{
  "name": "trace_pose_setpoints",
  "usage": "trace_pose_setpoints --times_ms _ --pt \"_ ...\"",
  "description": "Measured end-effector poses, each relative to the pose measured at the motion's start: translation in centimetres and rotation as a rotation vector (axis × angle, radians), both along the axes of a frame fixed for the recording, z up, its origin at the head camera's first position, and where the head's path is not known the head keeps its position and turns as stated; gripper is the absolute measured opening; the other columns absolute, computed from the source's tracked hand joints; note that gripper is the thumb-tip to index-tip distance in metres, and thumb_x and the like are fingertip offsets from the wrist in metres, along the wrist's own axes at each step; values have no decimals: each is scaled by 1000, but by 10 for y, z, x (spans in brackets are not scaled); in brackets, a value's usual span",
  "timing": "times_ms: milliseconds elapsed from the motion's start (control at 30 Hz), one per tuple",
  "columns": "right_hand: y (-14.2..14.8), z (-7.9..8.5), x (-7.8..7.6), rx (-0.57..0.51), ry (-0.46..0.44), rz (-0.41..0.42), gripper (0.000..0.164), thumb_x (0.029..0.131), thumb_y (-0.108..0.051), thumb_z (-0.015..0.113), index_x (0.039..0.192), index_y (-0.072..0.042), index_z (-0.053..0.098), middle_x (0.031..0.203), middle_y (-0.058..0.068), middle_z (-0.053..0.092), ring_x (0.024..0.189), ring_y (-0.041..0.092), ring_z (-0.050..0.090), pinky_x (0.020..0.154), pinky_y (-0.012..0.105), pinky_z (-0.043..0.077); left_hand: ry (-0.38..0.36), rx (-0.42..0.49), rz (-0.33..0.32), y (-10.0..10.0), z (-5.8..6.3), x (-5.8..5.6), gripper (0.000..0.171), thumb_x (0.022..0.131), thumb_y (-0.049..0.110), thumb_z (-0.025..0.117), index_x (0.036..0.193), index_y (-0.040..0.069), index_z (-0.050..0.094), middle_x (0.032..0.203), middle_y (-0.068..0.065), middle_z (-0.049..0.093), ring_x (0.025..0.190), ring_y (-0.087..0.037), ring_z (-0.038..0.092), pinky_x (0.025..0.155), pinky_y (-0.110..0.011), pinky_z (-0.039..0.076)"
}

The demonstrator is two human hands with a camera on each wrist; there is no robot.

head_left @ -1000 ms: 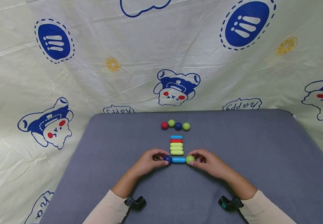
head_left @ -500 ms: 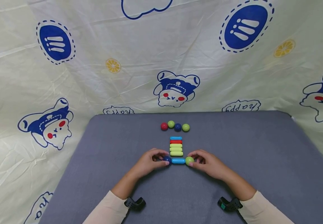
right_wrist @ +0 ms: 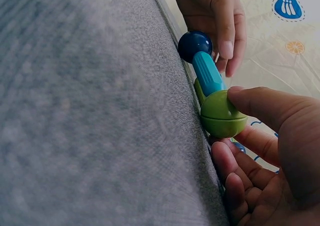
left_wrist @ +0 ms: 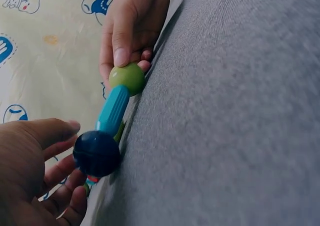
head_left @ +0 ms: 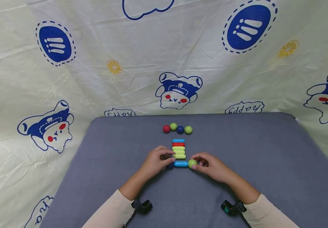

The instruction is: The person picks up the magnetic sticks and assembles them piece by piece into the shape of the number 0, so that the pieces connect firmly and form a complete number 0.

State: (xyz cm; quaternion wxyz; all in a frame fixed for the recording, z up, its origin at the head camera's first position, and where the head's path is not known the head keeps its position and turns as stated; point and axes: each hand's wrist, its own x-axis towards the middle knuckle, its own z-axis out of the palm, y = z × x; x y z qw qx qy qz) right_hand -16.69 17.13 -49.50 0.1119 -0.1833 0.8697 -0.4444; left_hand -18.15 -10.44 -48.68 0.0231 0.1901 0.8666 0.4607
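Right hand [head_left: 210, 166]: thumb and fingertips pinch a green ball [head_left: 192, 163]; grip closed to the ball's width. Left hand [head_left: 158, 161]: fingers loosely bent, thumb well parted from them, nothing gripped. Its thumb tip stands clear of the dark blue ball [left_wrist: 96, 153] in the left wrist view; whether another finger touches that ball, cannot tell. Head view: fingertips at the left ends of the three yellow-green rods [head_left: 179, 152]; contact cannot be told.

A light blue rod [head_left: 181, 163] lies between the two balls, meeting both, in one line, on the grey table [head_left: 124, 136].

Just beyond: yellow-green rods side by side, then a red rod [head_left: 178, 144], then a second blue rod [head_left: 178, 140].

Farther out, a row: red ball [head_left: 166, 129], small green ball [head_left: 173, 126], navy ball [head_left: 180, 129], end green ball [head_left: 188, 129].

Behind the table: a printed sheet [head_left: 141, 47].
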Motion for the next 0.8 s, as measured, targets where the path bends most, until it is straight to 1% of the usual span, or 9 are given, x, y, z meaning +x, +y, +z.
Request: trace_pose_setpoints --times_ms 167,300,433,567,800 --pt "0 2 1 -10 -4 3 33 95 -32 72 123 -16 68 102 2 62 85 11 55 72 24 46 4 -25 6 8 -1 -3 20 92 21 76 110 14 78 103 -4 67 90 -14 62 76 -21 49" --pt "0 2 0 -18 -10 3 33 95 -32 72 123 -16 67 104 2 62 85 11 55 72 24 46 1 -54 19 12 -2 -4 17 92 21 75 108 15 79 99 -1 65 89 -13 60 76 -21 49" --pt "0 2 1 -24 -3 5 32 95 -31 72 123 -16 68 104 2 62 85 11 55 72 24 46 25 -98 21 15 -1 -6 17 92 21 75 107 15 79 96 0 64 86 -11 59 75 -21 49" --pt "0 1 0 -26 -3 5 32 95 -31 72 122 -16 68 103 2 62 84 10 55 72 24 46 55 -142 14 18 -1 -7 17 92 19 75 106 13 80 94 -2 64 84 -12 59 74 -21 48" --pt "1 0 0 -21 -1 4 32 95 -32 72 123 -16 68 102 2 62 84 10 55 71 24 46 59 -198 31 23 1 -8 17 91 21 75 105 12 79 94 -3 65 83 -14 58 72 -22 46"
